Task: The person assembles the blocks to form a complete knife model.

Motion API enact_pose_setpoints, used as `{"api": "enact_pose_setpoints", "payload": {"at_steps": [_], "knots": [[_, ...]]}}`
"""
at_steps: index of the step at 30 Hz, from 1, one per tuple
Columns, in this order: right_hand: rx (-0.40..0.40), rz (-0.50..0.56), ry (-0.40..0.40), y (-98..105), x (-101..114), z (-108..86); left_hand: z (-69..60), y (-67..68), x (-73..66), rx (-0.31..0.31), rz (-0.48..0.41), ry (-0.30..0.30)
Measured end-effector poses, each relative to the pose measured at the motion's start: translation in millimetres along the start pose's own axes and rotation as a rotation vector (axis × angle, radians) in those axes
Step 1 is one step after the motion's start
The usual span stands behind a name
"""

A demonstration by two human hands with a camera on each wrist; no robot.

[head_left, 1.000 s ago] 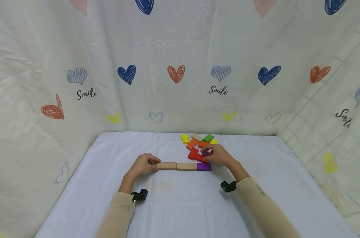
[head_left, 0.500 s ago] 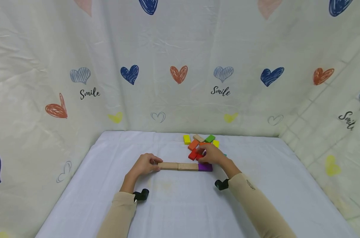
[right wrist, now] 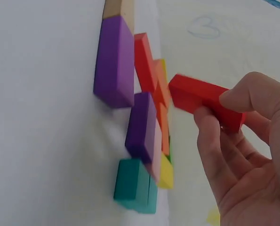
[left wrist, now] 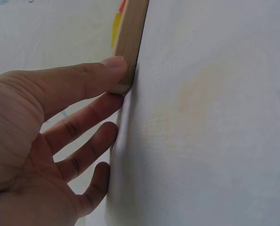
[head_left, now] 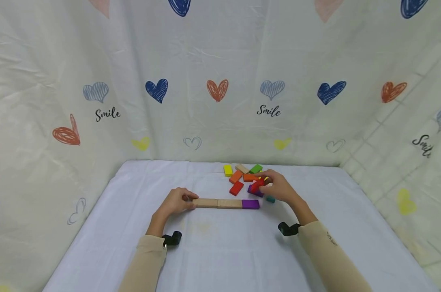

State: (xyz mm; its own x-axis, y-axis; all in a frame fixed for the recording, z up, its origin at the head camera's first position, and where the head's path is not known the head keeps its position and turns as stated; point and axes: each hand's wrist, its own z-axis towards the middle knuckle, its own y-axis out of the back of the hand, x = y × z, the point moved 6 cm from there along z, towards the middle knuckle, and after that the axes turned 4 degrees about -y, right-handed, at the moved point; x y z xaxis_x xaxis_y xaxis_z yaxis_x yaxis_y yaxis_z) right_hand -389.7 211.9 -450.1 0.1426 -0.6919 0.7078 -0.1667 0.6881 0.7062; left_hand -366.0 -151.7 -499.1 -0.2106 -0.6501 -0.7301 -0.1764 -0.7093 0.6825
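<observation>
My left hand [head_left: 176,201] pinches the left end of a plain wooden block [head_left: 205,203] between thumb and forefinger; the other fingers lie loosely bent in the left wrist view. A second plain wooden block [head_left: 229,204] and a purple block [head_left: 250,204] continue its row end to end. Above the loose blocks, my right hand [head_left: 279,186] grips a red block [right wrist: 201,96] with thumb and fingers, held up off the table. Under it lies another purple block [right wrist: 141,127], with teal blocks [right wrist: 130,183] close by.
Behind the row lie another red block [head_left: 236,188], orange blocks [head_left: 236,176], a yellow block [head_left: 227,170], a plain wooden block [head_left: 241,168] and a green block [head_left: 255,168]. A white cloth [head_left: 213,251] covers the table, and a heart-printed curtain [head_left: 235,134] hangs behind.
My right hand has taken the red block from the pile, lifted it and moved right and back, uncovering a purple block. My left hand keeps its place at the row's end.
</observation>
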Motion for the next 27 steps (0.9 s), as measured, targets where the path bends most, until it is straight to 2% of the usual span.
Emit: {"api": "enact_pose_setpoints", "payload": {"at_steps": [5,14,27], "knots": [[0.031,0.094,-0.019,5.3,-15.6,-8.9,0.0,1.6,0.7,-0.001,-0.002,-0.001],[0.105,0.214,-0.081,3.4,-36.8,-22.4,0.0,-0.5,3.1,-0.003,-0.008,-0.006],[0.18,0.261,-0.104,2.7,-58.4,-40.5,-0.6,0.0,0.1,-0.006,0.007,-0.006]]}}
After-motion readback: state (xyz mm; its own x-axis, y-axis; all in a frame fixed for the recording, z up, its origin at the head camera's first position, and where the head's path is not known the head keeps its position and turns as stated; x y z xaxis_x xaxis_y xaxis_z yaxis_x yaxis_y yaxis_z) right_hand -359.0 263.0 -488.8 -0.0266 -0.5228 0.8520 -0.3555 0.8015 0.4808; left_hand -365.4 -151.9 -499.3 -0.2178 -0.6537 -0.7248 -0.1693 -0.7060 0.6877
